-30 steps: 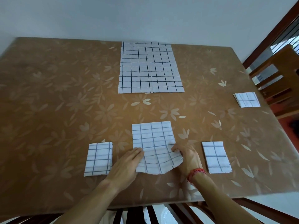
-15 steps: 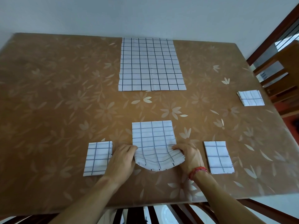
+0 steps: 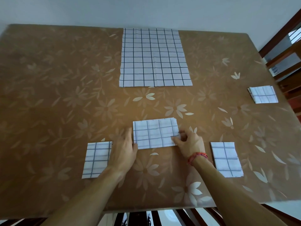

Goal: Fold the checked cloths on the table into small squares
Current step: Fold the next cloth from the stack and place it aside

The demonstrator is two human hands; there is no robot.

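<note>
A white cloth with dark checks [image 3: 154, 133] lies folded into a wide rectangle in front of me. My left hand [image 3: 124, 148] lies with straight fingers along its left edge, thumb at the near left corner. My right hand [image 3: 189, 143] pinches its right edge with curled fingers. A large unfolded checked cloth [image 3: 154, 57] is spread flat at the far middle of the table. Three small folded cloths lie around: one near left [image 3: 96, 159], one near right [image 3: 226, 159], one at the far right edge [image 3: 263, 94].
The table [image 3: 48, 95] has a brown cover with pale flower prints. Wooden chair backs stand past the right edge [image 3: 283, 62], and a chair's slats [image 3: 162, 217] show below the near edge. A pale wall runs behind the table.
Both hands carried the cloth's near edge up and over to the far edge, halving it. The hands now sit at the folded cloth's left and right sides. The camera moved closer.
</note>
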